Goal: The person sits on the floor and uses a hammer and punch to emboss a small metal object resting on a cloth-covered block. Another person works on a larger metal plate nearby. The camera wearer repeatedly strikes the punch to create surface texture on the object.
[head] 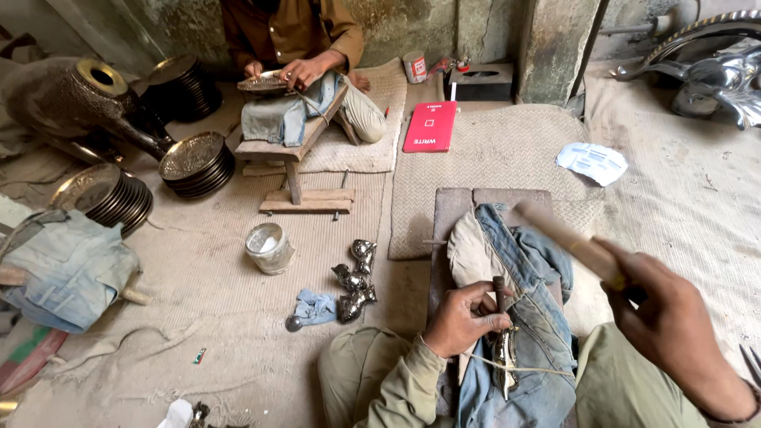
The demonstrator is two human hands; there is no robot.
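My left hand (464,319) pinches a thin dark metal punch (499,290) upright over a small shiny metal piece (505,357). That piece lies on folded denim cloth (539,317) draped over a wooden bench (453,208) and is tied down by a string. My right hand (674,321) is raised to the right, gripping a wooden hammer handle (567,238) that points up and left; the hammer's head is out of sight.
Several shiny metal figures (354,281) and a small tin (268,247) lie on the mat to the left. Stacks of engraved metal plates (196,162) stand further left. A seated person (297,47) works a plate on another bench. A red booklet (430,127) lies ahead.
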